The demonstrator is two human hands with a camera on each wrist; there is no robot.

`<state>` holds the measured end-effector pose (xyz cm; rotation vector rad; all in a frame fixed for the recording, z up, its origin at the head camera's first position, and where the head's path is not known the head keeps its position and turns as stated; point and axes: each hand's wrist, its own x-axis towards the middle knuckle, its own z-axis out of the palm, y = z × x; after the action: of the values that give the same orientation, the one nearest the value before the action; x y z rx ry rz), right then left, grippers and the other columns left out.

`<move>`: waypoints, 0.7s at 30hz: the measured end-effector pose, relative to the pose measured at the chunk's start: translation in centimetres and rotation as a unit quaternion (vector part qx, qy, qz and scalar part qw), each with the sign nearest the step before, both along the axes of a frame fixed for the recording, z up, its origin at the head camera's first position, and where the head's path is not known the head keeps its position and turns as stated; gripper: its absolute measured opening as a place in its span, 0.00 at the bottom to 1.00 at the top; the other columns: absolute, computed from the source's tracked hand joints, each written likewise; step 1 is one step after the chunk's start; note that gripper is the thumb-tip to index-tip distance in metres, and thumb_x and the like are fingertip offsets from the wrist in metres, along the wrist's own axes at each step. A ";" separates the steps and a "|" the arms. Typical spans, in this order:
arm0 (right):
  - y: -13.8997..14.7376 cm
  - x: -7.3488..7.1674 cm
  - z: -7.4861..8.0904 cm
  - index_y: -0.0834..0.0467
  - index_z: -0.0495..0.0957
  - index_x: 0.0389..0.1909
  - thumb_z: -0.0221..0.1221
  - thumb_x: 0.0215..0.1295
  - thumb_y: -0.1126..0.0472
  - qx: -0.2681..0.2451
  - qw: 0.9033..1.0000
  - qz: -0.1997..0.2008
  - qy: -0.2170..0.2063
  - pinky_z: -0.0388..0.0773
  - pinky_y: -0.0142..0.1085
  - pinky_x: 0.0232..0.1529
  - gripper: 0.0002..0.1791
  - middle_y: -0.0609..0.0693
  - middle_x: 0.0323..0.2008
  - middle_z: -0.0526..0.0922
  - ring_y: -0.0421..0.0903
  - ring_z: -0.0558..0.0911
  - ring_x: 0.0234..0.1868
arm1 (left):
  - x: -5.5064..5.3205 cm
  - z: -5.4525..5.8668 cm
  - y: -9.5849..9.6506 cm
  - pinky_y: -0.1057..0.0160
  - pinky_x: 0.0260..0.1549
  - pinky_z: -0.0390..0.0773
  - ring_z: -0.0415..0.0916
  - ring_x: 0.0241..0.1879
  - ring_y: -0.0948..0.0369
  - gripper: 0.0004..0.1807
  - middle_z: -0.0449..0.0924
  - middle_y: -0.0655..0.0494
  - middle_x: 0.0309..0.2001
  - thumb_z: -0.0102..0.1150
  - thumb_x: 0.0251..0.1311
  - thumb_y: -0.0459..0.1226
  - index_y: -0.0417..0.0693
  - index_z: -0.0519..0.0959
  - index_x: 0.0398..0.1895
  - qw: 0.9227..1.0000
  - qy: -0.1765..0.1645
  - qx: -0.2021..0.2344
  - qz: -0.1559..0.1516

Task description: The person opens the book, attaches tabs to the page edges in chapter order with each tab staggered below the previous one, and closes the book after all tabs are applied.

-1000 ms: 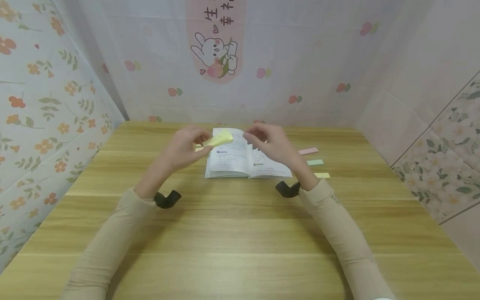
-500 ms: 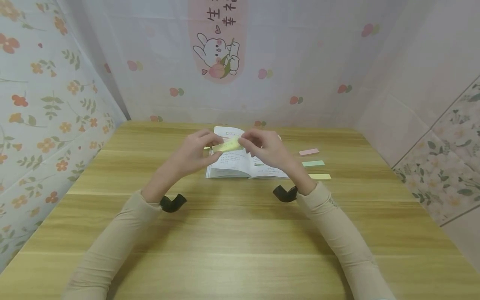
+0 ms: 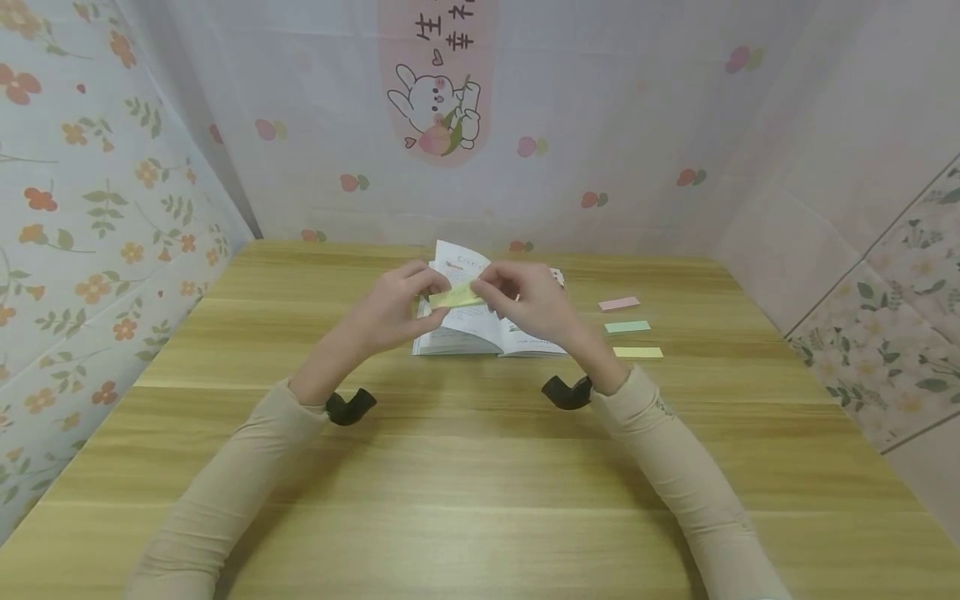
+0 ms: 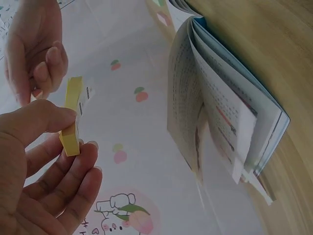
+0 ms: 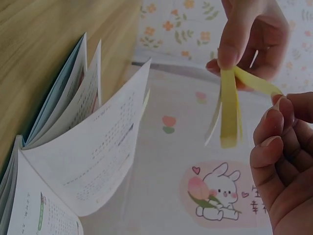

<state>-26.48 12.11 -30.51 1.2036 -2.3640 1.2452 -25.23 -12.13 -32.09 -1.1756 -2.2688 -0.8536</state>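
My left hand (image 3: 393, 308) pinches a yellow pad of narrow sticky notes (image 5: 228, 110) between thumb and fingers, above the open book (image 3: 476, 329). From that pad a single yellow strip (image 5: 258, 82) bends away, and my right hand (image 5: 288, 147) pinches its far end. In the left wrist view the pad (image 4: 73, 112) is seen edge-on, my right hand (image 4: 39, 46) just beyond it. The book's pages (image 5: 93, 161) stand partly raised and fanned. Both hands hide part of the book in the head view.
To the right of the book lie a pink strip (image 3: 618, 304), a green strip (image 3: 627, 327) and a yellow strip (image 3: 637, 352) on the wooden table (image 3: 465, 483). A patterned curtain (image 3: 600, 125) hangs behind the table.
My right hand has moved left to the pad and taken hold of a strip's end. My left hand has shifted slightly right and down. The book's left page has lifted.
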 end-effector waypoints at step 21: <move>0.4 0.1 0.4 0.65 0.82 0.37 0.60 0.71 0.68 -0.064 0.998 0.005 0.008 0.69 0.32 0.21 0.05 0.48 0.22 0.76 0.48 0.74 0.20 | -0.5 -0.5 0.0 0.55 0.38 0.82 0.78 0.37 0.50 0.13 0.81 0.42 0.42 0.70 0.54 0.25 0.31 0.80 0.42 0.999 -0.024 0.008 0.038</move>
<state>-26.37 12.54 -30.07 1.1828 -2.2318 1.3605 -25.71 -12.08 -32.59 -1.0662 -2.3239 -0.8778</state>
